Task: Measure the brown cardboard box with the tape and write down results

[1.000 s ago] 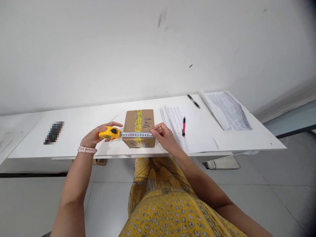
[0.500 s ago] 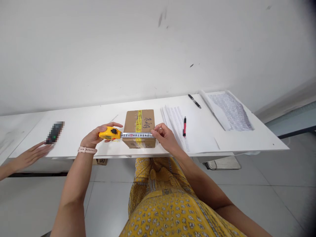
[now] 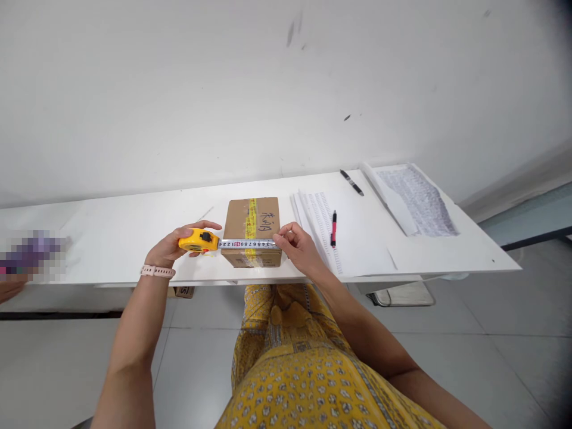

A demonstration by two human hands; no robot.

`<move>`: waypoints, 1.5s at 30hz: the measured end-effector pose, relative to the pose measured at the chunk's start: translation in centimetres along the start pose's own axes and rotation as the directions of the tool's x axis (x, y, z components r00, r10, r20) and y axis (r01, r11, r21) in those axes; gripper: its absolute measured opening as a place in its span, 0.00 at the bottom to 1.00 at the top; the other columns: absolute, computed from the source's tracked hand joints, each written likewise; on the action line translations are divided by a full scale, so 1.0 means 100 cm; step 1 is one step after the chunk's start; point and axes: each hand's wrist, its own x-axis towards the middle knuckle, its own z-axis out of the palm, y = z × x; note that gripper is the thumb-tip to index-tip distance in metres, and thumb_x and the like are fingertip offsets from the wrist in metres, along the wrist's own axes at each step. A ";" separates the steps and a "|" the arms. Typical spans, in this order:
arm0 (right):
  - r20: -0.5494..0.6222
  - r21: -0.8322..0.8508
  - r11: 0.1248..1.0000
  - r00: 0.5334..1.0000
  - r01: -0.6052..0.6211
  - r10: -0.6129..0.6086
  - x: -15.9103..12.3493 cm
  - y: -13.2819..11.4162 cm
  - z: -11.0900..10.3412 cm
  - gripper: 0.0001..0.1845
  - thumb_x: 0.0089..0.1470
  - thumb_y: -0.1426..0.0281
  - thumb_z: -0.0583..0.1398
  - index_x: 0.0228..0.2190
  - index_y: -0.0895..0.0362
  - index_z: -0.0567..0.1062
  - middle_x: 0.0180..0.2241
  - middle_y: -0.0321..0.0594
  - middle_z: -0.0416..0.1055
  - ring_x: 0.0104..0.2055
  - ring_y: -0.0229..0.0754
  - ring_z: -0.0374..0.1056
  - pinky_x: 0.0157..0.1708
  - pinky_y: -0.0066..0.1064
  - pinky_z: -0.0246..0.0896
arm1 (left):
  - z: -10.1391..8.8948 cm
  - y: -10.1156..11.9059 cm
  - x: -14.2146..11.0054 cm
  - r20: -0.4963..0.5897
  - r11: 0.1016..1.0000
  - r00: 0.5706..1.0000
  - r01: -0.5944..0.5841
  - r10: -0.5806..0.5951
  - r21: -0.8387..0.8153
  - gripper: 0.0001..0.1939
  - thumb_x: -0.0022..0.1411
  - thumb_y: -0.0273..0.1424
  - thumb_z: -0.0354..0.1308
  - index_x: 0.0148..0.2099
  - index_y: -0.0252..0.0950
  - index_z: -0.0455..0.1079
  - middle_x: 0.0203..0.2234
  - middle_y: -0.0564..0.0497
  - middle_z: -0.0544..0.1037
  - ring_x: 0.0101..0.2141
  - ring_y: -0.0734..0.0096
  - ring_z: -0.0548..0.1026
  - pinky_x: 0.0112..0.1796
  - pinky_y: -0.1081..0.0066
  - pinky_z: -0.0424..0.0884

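Observation:
A small cardboard box with yellow tape and handwriting on top sits near the front edge of the white table. My left hand grips a yellow tape measure case at the box's left side. Its white blade runs across the box's near top edge. My right hand pinches the blade's end at the box's right corner.
Printed sheets lie right of the box with a red pen on them. A black pen and more paper lie farther right. Another person's hand holds a blurred object at the far left edge.
Another person's hand came in from the left and took the dark object off the table, carrying it to the left edge. My hands and the tape measure have stayed still.

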 end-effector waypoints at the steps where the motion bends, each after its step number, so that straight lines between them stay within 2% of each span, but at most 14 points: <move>1: -0.001 -0.001 1.000 1.000 -0.001 0.001 0.000 0.000 0.000 0.17 0.55 0.53 0.61 0.32 0.53 0.66 0.18 0.25 0.54 0.21 0.34 0.50 0.24 0.29 0.45 | 0.000 0.000 0.000 0.002 1.000 1.000 -0.004 0.004 0.000 0.37 0.52 0.44 0.56 0.60 0.29 0.64 0.36 0.39 0.78 0.26 0.69 0.70 0.19 0.76 0.60; 14: -0.001 -0.013 1.000 1.000 -0.010 0.010 0.000 -0.002 0.000 0.19 0.54 0.50 0.61 0.31 0.52 0.65 0.18 0.25 0.54 0.21 0.34 0.49 0.23 0.29 0.45 | 0.010 0.005 0.000 0.014 1.000 1.000 -0.013 0.014 -0.025 0.35 0.52 0.43 0.56 0.59 0.29 0.66 0.35 0.38 0.80 0.26 0.68 0.71 0.19 0.76 0.59; 20: 0.043 -0.264 0.963 0.998 0.056 -0.046 -0.003 -0.017 -0.005 0.19 0.59 0.52 0.56 0.27 0.53 0.65 0.19 0.29 0.58 0.22 0.36 0.53 0.25 0.30 0.46 | 0.015 0.008 -0.007 -0.034 0.999 0.998 -0.046 0.046 0.015 0.36 0.51 0.44 0.58 0.60 0.31 0.66 0.38 0.40 0.79 0.27 0.68 0.72 0.19 0.77 0.59; 24: 0.157 -0.461 0.864 0.977 0.203 -0.146 -0.002 -0.050 -0.017 0.16 0.62 0.57 0.55 0.27 0.53 0.64 0.19 0.30 0.59 0.21 0.35 0.53 0.26 0.31 0.46 | 0.042 0.013 -0.031 0.001 0.985 0.995 -0.097 0.098 0.139 0.38 0.49 0.40 0.64 0.62 0.36 0.67 0.50 0.38 0.76 0.40 0.57 0.75 0.30 0.71 0.71; 26: 0.284 -0.517 0.790 0.937 0.329 -0.203 0.000 -0.071 -0.024 0.14 0.62 0.58 0.55 0.28 0.52 0.65 0.19 0.30 0.60 0.22 0.35 0.54 0.26 0.31 0.46 | 0.068 0.009 -0.047 0.072 0.974 0.994 -0.095 0.082 0.207 0.39 0.47 0.37 0.67 0.63 0.39 0.67 0.53 0.38 0.73 0.45 0.50 0.74 0.39 0.63 0.74; 28: 0.417 -0.531 0.727 0.881 0.436 -0.224 0.002 -0.088 -0.028 0.14 0.63 0.59 0.55 0.28 0.52 0.67 0.19 0.31 0.61 0.22 0.36 0.54 0.27 0.31 0.48 | 0.097 -0.006 -0.060 0.108 0.972 0.989 -0.117 0.096 0.204 0.37 0.48 0.37 0.68 0.62 0.41 0.68 0.51 0.39 0.73 0.44 0.51 0.74 0.41 0.59 0.74; 31: 0.550 -0.480 0.723 0.813 0.496 -0.192 0.008 -0.095 -0.029 0.15 0.64 0.57 0.54 0.29 0.51 0.70 0.19 0.31 0.61 0.22 0.36 0.55 0.27 0.32 0.51 | 0.134 -0.043 -0.073 -0.012 0.989 0.990 -0.141 0.141 -0.051 0.37 0.48 0.42 0.68 0.61 0.42 0.68 0.46 0.40 0.74 0.38 0.57 0.74 0.32 0.64 0.76; 33: 0.559 -0.413 0.762 0.799 0.499 -0.220 0.010 -0.087 -0.028 0.15 0.64 0.54 0.53 0.36 0.50 0.73 0.23 0.33 0.66 0.25 0.38 0.61 0.30 0.34 0.58 | 0.149 -0.070 -0.077 -0.128 0.949 0.980 -0.179 0.150 -0.261 0.37 0.47 0.45 0.68 0.59 0.41 0.70 0.42 0.42 0.74 0.34 0.59 0.74 0.26 0.67 0.75; 35: 0.513 -0.381 0.759 0.804 0.528 -0.302 0.012 -0.069 -0.028 0.22 0.60 0.49 0.56 0.49 0.48 0.71 0.37 0.41 0.73 0.40 0.46 0.69 0.41 0.40 0.64 | 0.155 -0.089 -0.077 -0.271 0.886 0.949 -0.260 0.160 -0.385 0.36 0.45 0.46 0.68 0.56 0.39 0.72 0.39 0.42 0.75 0.33 0.60 0.75 0.22 0.69 0.75; 36: 0.497 -0.401 0.727 0.799 0.558 -0.339 0.012 -0.057 -0.028 0.31 0.56 0.47 0.58 0.56 0.48 0.67 0.47 0.45 0.72 0.50 0.51 0.67 0.48 0.45 0.63 | 0.155 -0.094 -0.076 -0.353 0.858 0.921 -0.311 0.165 -0.410 0.35 0.44 0.45 0.68 0.55 0.38 0.72 0.39 0.42 0.75 0.32 0.60 0.75 0.21 0.69 0.75; 38: 0.515 -0.499 0.602 0.772 0.624 -0.373 0.011 -0.032 -0.030 0.45 0.51 0.43 0.62 0.63 0.48 0.59 0.62 0.49 0.61 0.65 0.58 0.54 0.60 0.53 0.52 | 0.151 -0.097 -0.073 -0.521 0.816 0.836 -0.417 0.172 -0.400 0.33 0.44 0.44 0.67 0.53 0.37 0.73 0.40 0.42 0.76 0.32 0.61 0.75 0.21 0.70 0.75; 41: 0.546 -0.627 0.410 0.749 0.663 -0.376 0.009 -0.002 -0.030 0.41 0.54 0.46 0.60 0.63 0.48 0.59 0.67 0.49 0.55 0.69 0.58 0.48 0.63 0.54 0.43 | 0.140 -0.089 -0.067 -0.683 0.794 0.710 -0.510 0.172 -0.331 0.30 0.45 0.42 0.65 0.51 0.37 0.73 0.44 0.42 0.76 0.31 0.64 0.75 0.23 0.70 0.75; 43: 0.529 -0.658 0.362 0.748 0.660 -0.401 0.012 0.007 -0.028 0.35 0.57 0.49 0.59 0.61 0.48 0.63 0.65 0.49 0.58 0.68 0.56 0.51 0.62 0.51 0.46 | 0.135 -0.080 -0.064 -0.710 0.789 0.680 -0.532 0.183 -0.306 0.30 0.44 0.42 0.66 0.50 0.36 0.73 0.47 0.42 0.75 0.31 0.65 0.75 0.22 0.70 0.75; 45: 0.512 -0.667 0.360 0.752 0.652 -0.415 0.019 0.006 -0.025 0.32 0.58 0.50 0.59 0.60 0.48 0.65 0.64 0.49 0.61 0.66 0.57 0.54 0.59 0.49 0.48 | 0.134 -0.072 -0.061 -0.695 0.781 0.686 -0.548 0.214 -0.300 0.31 0.44 0.42 0.66 0.52 0.35 0.73 0.48 0.41 0.75 0.32 0.64 0.75 0.22 0.70 0.74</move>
